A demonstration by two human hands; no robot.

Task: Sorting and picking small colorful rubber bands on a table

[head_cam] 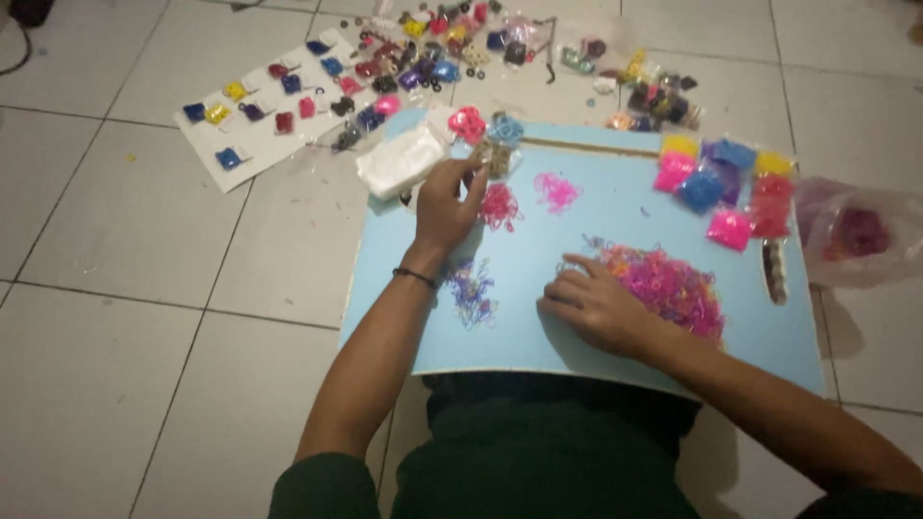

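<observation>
A light blue board (615, 216) lies across my lap on the tiled floor. My left hand (447, 207) reaches forward over the board's far left part, fingers apart, tips near a small pack (498, 159) and a clump of dark pink rubber bands (499, 206). A black band circles that wrist. My right hand (596, 306) rests flat on the board, fingertips touching the edge of a large heap of mixed pink and orange rubber bands (668, 284). A small purple-blue cluster of bands (471, 291) lies between my arms. Another pink clump (556, 191) sits mid-board.
Small bags of coloured bands (716, 183) sit at the board's far right. A white cloth-like bag (399, 161) lies at its far left corner. A white sheet with small coloured packets (264, 101) and loose packets (442, 53) cover the floor beyond. A clear plastic bag (856, 235) lies right.
</observation>
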